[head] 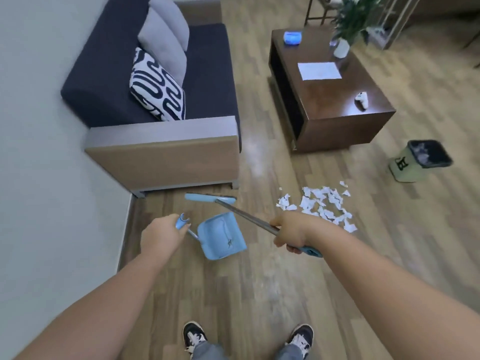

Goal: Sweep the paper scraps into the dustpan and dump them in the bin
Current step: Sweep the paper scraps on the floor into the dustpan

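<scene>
White paper scraps lie scattered on the wooden floor, right of centre. My left hand grips the handle of a light blue dustpan, whose pan hangs below it near the floor. My right hand is closed around the metal pole of a blue broom; the broom head is by the sofa's foot, left of the scraps. A pale green bin with a dark liner stands to the right, beyond the scraps, with something white inside.
A dark blue sofa with cushions stands against the left wall. A brown coffee table holds a paper sheet, a white controller, a blue object and a potted plant. My two shoes are at the bottom edge.
</scene>
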`<action>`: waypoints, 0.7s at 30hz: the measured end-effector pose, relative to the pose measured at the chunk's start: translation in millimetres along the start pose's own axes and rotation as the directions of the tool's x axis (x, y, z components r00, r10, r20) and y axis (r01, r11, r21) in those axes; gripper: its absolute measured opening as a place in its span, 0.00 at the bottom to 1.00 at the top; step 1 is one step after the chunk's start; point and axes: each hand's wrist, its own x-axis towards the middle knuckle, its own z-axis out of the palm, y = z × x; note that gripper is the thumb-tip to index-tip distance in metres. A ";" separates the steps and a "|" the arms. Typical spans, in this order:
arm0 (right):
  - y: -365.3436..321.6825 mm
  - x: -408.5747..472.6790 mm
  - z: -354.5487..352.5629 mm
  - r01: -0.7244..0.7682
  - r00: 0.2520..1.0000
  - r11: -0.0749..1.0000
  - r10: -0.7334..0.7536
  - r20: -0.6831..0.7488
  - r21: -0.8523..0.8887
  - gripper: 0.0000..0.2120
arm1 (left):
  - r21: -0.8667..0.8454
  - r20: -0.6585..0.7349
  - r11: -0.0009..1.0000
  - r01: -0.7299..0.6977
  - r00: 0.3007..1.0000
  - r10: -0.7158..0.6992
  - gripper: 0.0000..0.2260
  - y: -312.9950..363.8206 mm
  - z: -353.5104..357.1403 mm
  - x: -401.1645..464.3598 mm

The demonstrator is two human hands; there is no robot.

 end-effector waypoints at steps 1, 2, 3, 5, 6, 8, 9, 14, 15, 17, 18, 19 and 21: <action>25.2 -7.0 -8.4 0.003 1.000 1.000 -0.003 -0.006 0.008 0.04 | -0.006 -0.005 1.000 -0.005 1.000 0.005 0.17 29.1 8.5 -5.1; 42.5 -9.8 -13.8 0.001 1.000 1.000 -0.001 -0.017 0.014 0.04 | -0.014 -0.010 1.000 -0.008 1.000 0.008 0.16 49.5 13.9 -8.2; 65.3 -14.4 -20.7 0.001 1.000 1.000 0.000 -0.031 0.013 0.05 | -0.014 -0.013 1.000 -0.013 1.000 0.013 0.15 74.7 21.2 -12.9; 105.2 -22.3 -34.5 -0.013 0.998 1.000 0.014 -0.053 0.024 0.09 | -0.014 -0.011 1.000 -0.023 1.000 0.023 0.14 119.5 34.8 -20.6; 118.1 -24.7 -39.0 -0.020 0.998 0.999 0.021 -0.051 0.032 0.11 | -0.015 -0.012 1.000 -0.025 1.000 0.024 0.13 133.7 39.4 -23.6; 150.8 -32.7 -52.6 -0.029 0.998 0.999 0.031 -0.061 0.035 0.11 | -0.012 -0.011 0.999 -0.045 0.999 0.045 0.13 168.4 50.2 -30.2; 164.8 -35.5 -59.7 -0.034 0.997 0.999 0.036 -0.072 0.022 0.10 | -0.007 -0.008 0.999 -0.052 0.999 0.052 0.13 183.2 54.1 -31.5; 228.0 -36.9 -96.6 -0.080 0.989 0.997 0.079 -0.128 0.000 0.09 | 0.025 0.000 0.998 -0.052 0.999 0.052 0.16 239.3 72.0 -25.1; 237.2 -35.0 -101.4 -0.088 0.987 0.996 0.088 -0.133 0.010 0.10 | 0.026 0.002 0.999 -0.041 0.999 0.041 0.17 242.5 76.4 -23.1; 260.5 -24.1 -119.2 -0.103 0.984 0.994 0.105 -0.142 0.019 0.13 | 0.033 -0.003 0.999 -0.019 1.000 0.019 0.17 256.8 87.3 -12.3; 270.5 -16.9 -128.3 -0.102 0.984 0.994 0.104 -0.146 0.025 0.14 | 0.035 -0.002 0.999 -0.012 1.000 0.012 0.17 262.6 94.0 -6.5; 279.8 -8.9 -135.7 -0.102 0.983 0.994 0.107 -0.148 0.042 0.15 | 0.031 0.000 0.999 -0.009 1.000 0.009 0.17 267.2 100.4 -2.3; 299.5 18.9 -158.8 -0.109 0.980 0.991 0.119 -0.157 0.071 0.16 | 0.028 0.003 1.000 -0.002 1.000 0.002 0.17 283.1 118.7 16.7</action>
